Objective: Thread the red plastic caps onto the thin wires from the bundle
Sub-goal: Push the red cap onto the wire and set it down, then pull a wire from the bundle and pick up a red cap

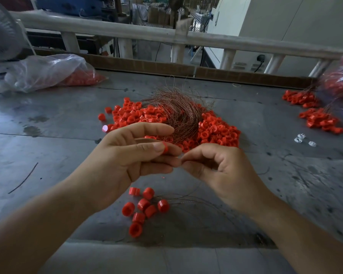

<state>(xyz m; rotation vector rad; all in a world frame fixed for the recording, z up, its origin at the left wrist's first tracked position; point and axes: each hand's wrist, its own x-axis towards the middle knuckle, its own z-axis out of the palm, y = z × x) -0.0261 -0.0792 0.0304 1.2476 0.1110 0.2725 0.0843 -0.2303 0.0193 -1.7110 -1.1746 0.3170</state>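
My left hand [127, 157] pinches a red cap [165, 147], frame centre; right hand [222, 169] just lower-right, pinching, presumably a wire, unseen.

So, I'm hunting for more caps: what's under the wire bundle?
Red caps show around and beneath the wire bundle; what lies under its dense middle is hidden.

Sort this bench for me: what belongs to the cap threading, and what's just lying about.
Job: wire bundle, cap pile, cap in left hand, wired caps nearby.
Lying about: fan, white clips, stray wire.
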